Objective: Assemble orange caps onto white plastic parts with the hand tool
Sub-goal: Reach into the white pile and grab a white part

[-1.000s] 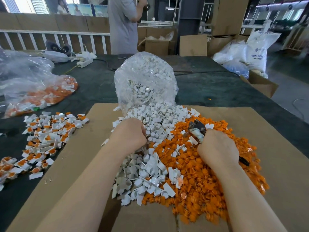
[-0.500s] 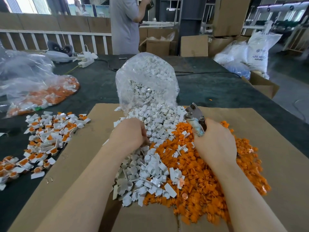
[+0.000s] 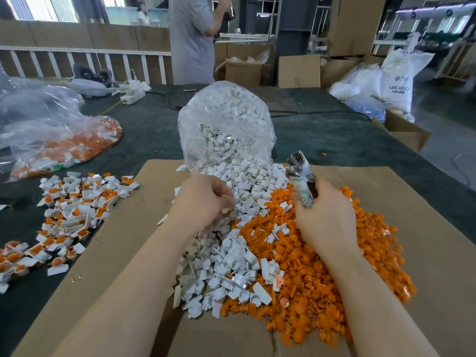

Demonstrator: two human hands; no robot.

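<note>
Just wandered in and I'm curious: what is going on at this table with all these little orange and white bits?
A person is fitting orange caps onto white plastic parts, both heaped on a cardboard sheet. The right hand grips a metal hand tool, held up over the heap. The left hand is curled over the white parts, apparently picking one. Finished pieces lie in a pile to the left.

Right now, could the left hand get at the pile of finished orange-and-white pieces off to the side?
Probably yes. The left hand is picking in the white parts, and bare cardboard lies between it and the finished pieces.
</note>
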